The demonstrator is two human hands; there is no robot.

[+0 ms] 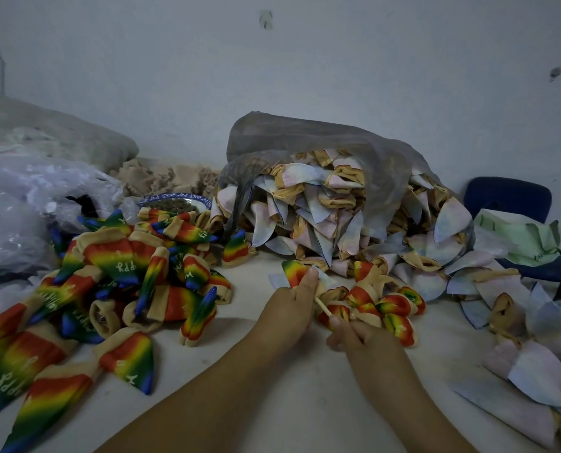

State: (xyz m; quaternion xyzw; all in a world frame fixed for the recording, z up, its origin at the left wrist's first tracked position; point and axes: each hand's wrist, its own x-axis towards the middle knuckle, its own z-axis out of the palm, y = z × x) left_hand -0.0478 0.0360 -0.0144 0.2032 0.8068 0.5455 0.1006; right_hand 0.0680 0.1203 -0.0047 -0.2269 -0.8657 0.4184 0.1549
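Note:
My left hand (pixel 293 300) grips a small rainbow-coloured fabric piece (pixel 292 270) at the middle of the table, thumb pressed on its tip. My right hand (pixel 354 336) pinches a thin pale stick (pixel 323 306) whose far end goes into that piece. Just behind my hands lie several half-turned pieces (pixel 383 305) showing red and yellow. A heap of finished rainbow pieces (pixel 115 289) printed with white letters covers the left of the table. A big pile of pale inside-out pieces (pixel 338 217) spills from a grey plastic bag (pixel 305 138) at the back.
Clear crumpled plastic bags (pixel 20 207) sit at the far left. A blue-rimmed dish (pixel 174 202) stands behind the rainbow heap. More pale pieces (pixel 534 354) are scattered at the right. A dark blue chair (pixel 508 197) with a green cloth (pixel 527 237) stands beyond the table's right edge.

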